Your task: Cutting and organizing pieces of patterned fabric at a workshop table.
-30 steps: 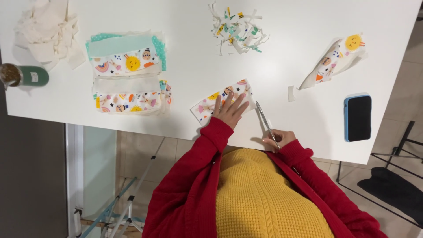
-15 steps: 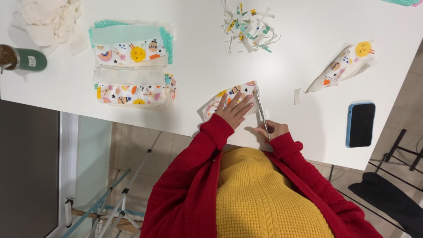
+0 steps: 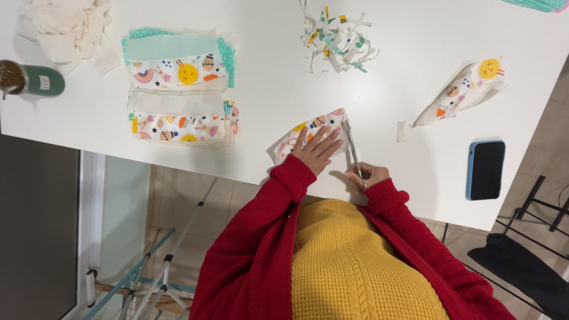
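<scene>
At the near edge of the white table [image 3: 267, 89], the left hand [image 3: 318, 151] lies flat with spread fingers on a small printed fabric piece [image 3: 308, 135] and presses it down. Just beside it, the right hand [image 3: 367, 176] is closed around the handles of the scissors [image 3: 354, 151], and the blades lie along the right edge of that fabric. To the right lies a dark phone [image 3: 486, 169] in a blue case, and above it another printed fabric piece [image 3: 465, 92]. To the left is a stack of fabric [image 3: 181, 89]. Farther away lies a heap of fabric scraps [image 3: 335, 35], and at the far left a green bottle [image 3: 32, 80] and crumpled cream cloth [image 3: 62, 26].
</scene>
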